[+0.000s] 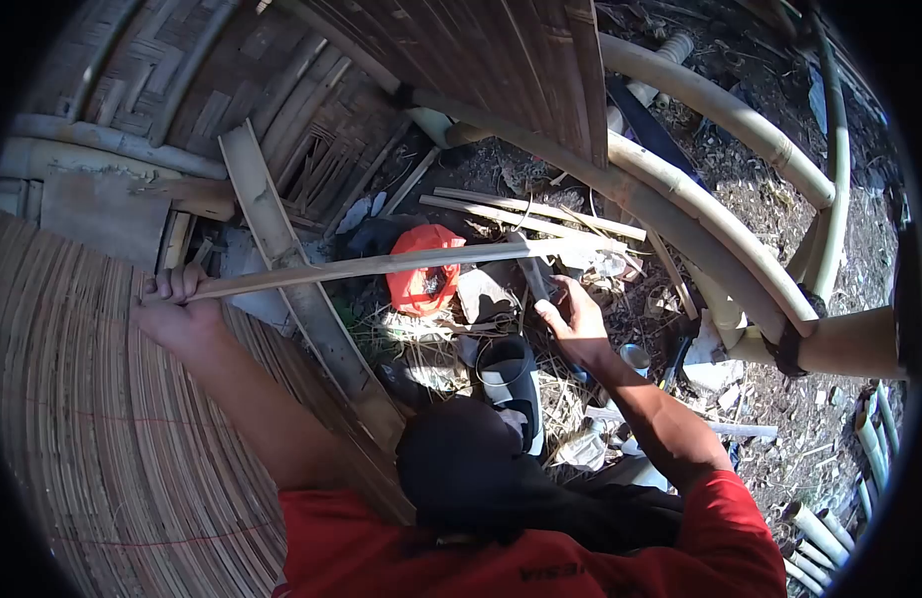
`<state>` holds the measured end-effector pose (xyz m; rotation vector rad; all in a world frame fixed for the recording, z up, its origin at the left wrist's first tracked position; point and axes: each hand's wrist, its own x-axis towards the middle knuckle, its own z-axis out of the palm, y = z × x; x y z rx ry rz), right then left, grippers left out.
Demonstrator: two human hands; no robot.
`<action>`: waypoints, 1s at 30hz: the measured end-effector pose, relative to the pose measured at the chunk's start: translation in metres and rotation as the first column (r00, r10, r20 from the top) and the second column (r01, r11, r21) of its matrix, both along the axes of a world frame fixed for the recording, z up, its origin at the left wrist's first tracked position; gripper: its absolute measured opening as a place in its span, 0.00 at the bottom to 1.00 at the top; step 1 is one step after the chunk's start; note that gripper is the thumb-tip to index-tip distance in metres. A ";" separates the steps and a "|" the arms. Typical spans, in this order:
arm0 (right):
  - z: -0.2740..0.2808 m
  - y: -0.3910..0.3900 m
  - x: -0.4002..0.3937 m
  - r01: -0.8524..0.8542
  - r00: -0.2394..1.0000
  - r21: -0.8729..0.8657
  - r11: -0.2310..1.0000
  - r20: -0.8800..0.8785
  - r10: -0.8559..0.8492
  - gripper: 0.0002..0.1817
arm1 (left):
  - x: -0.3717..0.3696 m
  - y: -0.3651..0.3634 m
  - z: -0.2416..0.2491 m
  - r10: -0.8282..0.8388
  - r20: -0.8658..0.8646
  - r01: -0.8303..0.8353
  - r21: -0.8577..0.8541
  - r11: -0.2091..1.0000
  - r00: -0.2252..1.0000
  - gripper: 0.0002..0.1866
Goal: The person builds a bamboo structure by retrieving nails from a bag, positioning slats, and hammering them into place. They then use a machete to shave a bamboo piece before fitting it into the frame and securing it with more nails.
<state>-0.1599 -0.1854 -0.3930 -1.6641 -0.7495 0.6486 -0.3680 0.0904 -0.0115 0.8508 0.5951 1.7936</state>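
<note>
My left hand [177, 304] is closed in a fist around one end of a long split bamboo strip [381, 264]. The strip runs across in front of me to the right, over a wider bamboo slat [301, 289] and past a red plastic bag [424, 269]. My right hand [578, 327] is closed on a short grey tool that looks like a knife [532, 274]. Its upper end meets the strip near the strip's far end. The grip itself is partly hidden by my fingers.
Bundled thin bamboo slats [112, 399] lie at the left. Loose strips [540, 207] rest on the littered ground ahead. A bamboo pole frame [720, 204] curves along the right, with cut bamboo tubes [819, 533] at the lower right. A woven panel [212, 75] stands at the back left.
</note>
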 end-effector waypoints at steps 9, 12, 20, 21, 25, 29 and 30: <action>0.215 -0.016 0.031 -0.065 0.996 0.704 0.707 0.002 0.090 0.44 | 0.055 0.007 -0.111 -0.427 0.589 0.622 -0.172 0.763 0.686 0.09; 0.252 -0.024 0.029 -0.105 0.994 0.802 0.588 0.093 0.051 0.38 | 0.090 -0.004 -0.152 -0.267 0.614 0.584 -0.398 0.708 0.743 0.09; 0.322 -0.056 0.062 0.195 0.946 0.637 0.746 0.078 -0.314 0.14 | 0.134 -0.078 -0.149 -0.400 -0.609 0.201 -0.369 0.907 0.685 0.35; 0.330 -0.059 0.070 0.215 0.900 0.588 0.780 0.191 -0.392 0.15 | 0.139 -0.092 -0.143 -0.075 -0.891 0.281 0.060 0.958 0.447 0.37; 0.361 -0.072 0.086 0.085 0.929 0.328 0.941 0.316 -0.194 0.17 | 0.161 -0.169 -0.080 -0.430 -0.885 0.903 -0.028 0.429 0.177 0.34; 0.359 -0.077 0.086 -0.100 0.765 0.161 0.982 0.643 -0.028 0.16 | 0.177 -0.190 -0.065 -0.652 -0.742 0.936 -0.322 0.144 -0.155 0.36; 0.360 -0.078 0.087 -0.096 0.765 0.172 0.980 0.643 -0.037 0.16 | 0.179 -0.190 -0.062 -0.644 -0.749 0.936 -0.320 0.144 -0.157 0.36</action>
